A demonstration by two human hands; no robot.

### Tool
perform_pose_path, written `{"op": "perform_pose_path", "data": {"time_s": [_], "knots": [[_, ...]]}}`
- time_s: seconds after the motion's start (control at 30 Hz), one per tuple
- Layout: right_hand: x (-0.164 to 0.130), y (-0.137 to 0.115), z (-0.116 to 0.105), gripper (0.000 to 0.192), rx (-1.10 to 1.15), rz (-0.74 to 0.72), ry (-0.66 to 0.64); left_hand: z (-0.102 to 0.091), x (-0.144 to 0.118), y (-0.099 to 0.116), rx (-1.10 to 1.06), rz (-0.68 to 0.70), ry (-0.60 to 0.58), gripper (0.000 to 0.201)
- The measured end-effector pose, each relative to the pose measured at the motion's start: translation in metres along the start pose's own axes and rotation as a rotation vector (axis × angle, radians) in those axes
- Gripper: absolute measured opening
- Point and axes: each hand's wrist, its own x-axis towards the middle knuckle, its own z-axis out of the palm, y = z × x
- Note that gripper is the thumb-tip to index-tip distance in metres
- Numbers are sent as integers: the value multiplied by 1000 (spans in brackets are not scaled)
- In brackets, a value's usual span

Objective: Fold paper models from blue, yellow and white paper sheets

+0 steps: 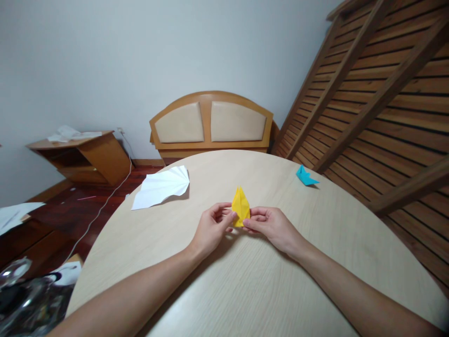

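A folded piece of yellow origami paper (240,205) stands upright between my hands, its split point facing up. My left hand (218,223) pinches its lower left edge, thumb in front and fingers behind. On the other side, my right hand (268,225) grips the lower right edge in the same way. Both hands are just above the round wooden table (280,281). The fingers behind the paper are partly hidden.
A creased white paper sheet (163,188) lies at the table's left. Near the far right edge sits a blue folded paper piece (306,176). Beyond stand a headboard (206,121), a small cabinet (105,157) and slatted wooden panels (386,117).
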Motion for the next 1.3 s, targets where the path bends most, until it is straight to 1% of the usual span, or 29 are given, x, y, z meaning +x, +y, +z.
{"op": "perform_pose_path", "data": {"time_s": [0.13,0.3,0.4,0.5,0.63,0.73,0.87,0.97,1.03,1.1,1.2,1.3], "knots": [[0,-4,-2,41,-20,-54,70,0,-3,-1,84,-29,-82,42],[1,-4,-2,38,-82,-113,77,2,-2,-6,109,-24,-90,38],[1,-2,0,38,-80,-138,65,4,-2,-7,130,4,-82,39],[2,0,2,39,-81,-143,80,4,-2,-9,142,21,-85,39],[2,2,1,36,-67,-83,98,4,-1,-8,74,3,-94,40],[2,0,0,36,-76,-110,95,4,-3,-3,-15,-16,-114,40],[0,-5,-1,37,-84,-150,97,4,-5,4,-82,-47,-136,38],[-1,-5,-1,37,-96,-152,84,3,-6,4,-150,-94,-147,39],[-1,-4,-2,36,-97,-147,80,3,-6,2,-167,-96,-160,41],[-1,-3,-2,37,-85,-145,82,3,-5,1,-142,-77,-182,42],[-2,-3,0,36,-78,-162,88,2,-4,-1,-50,-35,-214,47],[-2,-3,2,36,-97,-192,82,1,-4,-3,46,29,-205,49]]}}
